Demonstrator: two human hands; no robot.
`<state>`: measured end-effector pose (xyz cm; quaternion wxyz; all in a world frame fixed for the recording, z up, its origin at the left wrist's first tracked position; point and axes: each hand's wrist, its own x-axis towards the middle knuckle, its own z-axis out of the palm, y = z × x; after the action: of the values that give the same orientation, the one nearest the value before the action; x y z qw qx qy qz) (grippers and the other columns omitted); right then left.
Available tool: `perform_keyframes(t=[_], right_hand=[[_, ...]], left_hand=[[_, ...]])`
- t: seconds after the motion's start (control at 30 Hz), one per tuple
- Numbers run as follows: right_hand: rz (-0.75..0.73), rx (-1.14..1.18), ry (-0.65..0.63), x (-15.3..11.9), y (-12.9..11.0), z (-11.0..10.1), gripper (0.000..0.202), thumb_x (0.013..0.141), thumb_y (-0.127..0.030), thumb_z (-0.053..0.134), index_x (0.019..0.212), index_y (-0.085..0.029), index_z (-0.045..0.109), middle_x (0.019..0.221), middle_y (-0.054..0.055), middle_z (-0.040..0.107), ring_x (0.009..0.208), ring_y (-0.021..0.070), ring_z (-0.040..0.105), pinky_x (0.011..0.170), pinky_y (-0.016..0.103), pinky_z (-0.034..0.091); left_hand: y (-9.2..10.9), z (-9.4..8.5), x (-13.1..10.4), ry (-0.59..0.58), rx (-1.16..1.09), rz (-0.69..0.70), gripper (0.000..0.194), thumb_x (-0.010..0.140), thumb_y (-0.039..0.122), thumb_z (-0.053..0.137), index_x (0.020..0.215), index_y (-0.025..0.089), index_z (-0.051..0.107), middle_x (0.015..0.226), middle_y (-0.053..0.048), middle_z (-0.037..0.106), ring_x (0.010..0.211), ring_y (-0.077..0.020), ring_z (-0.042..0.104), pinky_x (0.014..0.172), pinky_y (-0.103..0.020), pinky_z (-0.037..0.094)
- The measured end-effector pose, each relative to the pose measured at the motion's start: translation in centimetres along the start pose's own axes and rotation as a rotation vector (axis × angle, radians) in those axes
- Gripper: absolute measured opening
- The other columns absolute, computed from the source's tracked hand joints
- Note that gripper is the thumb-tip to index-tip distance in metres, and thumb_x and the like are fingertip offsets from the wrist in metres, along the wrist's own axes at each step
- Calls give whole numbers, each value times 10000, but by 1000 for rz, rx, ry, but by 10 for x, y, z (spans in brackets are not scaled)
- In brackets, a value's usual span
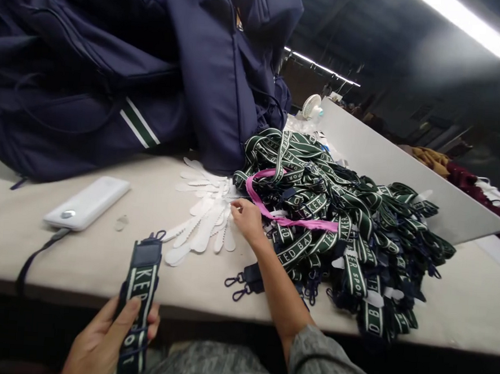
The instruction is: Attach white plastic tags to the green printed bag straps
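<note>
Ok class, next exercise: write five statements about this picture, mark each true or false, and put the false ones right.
1. The left hand holds a lettered strap. True.
2. The right hand rests on the white device. False: the right hand is at the spread of white slips.
3. A pink strip lies across part of the strap pile. True.
4. Nothing is plugged into the white device. False: a dark cable runs into the white device.
5. A navy bag bears a green stripe between two white ones. True.
</note>
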<state>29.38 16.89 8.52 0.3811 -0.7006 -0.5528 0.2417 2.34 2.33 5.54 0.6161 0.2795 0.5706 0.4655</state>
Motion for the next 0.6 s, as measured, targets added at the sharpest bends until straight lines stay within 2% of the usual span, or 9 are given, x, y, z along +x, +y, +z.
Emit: perform_keyframes(t=[0.07, 0.13, 0.3, 0.47, 0.6], right_hand=[[-34, -126, -41, 13, -2, 4, 135, 788, -97, 631, 859, -178, 713, 998, 90, 728, 1030, 273, 647, 1020, 415, 433], [-83, -210, -90, 18, -4, 11, 168, 776, -84, 645, 879, -186, 731, 991, 85, 725, 1035, 277, 641, 1012, 403, 433], [-274, -290, -205, 11, 1, 28, 320, 853, -77, 578, 1074, -258, 721, 1218, 37, 618, 1048, 196, 606, 930, 302, 452], [-341, -325, -258, 12, 16, 29, 143, 816, -118, 698, 925, -201, 740, 987, 19, 576, 813, 141, 585, 810, 251, 454], [-383, -365, -238, 10, 22, 28, 69, 819, -167, 735, 885, -186, 734, 902, 4, 551, 787, 136, 563, 772, 237, 434]], left_hand=[[8, 7, -1, -27, -15, -17, 519, 597, 586, 844, 880, 185, 674, 703, -35, 678, 546, -162, 588, 448, -216, 519], [14, 12, -5, -25, -32, -20, 537, 596, 600, 839, 889, 183, 670, 717, -33, 673, 568, -157, 583, 459, -208, 522], [20, 14, -13, 32, -85, -37, 580, 514, 588, 884, 851, 173, 660, 688, -26, 669, 552, -147, 576, 458, -203, 519], [23, 11, -15, 87, -126, -29, 610, 466, 566, 914, 848, 168, 652, 704, -31, 690, 565, -143, 598, 488, -192, 532], [23, 10, -16, 71, -124, 7, 589, 500, 564, 904, 852, 164, 653, 705, -28, 689, 568, -139, 600, 506, -195, 542]])
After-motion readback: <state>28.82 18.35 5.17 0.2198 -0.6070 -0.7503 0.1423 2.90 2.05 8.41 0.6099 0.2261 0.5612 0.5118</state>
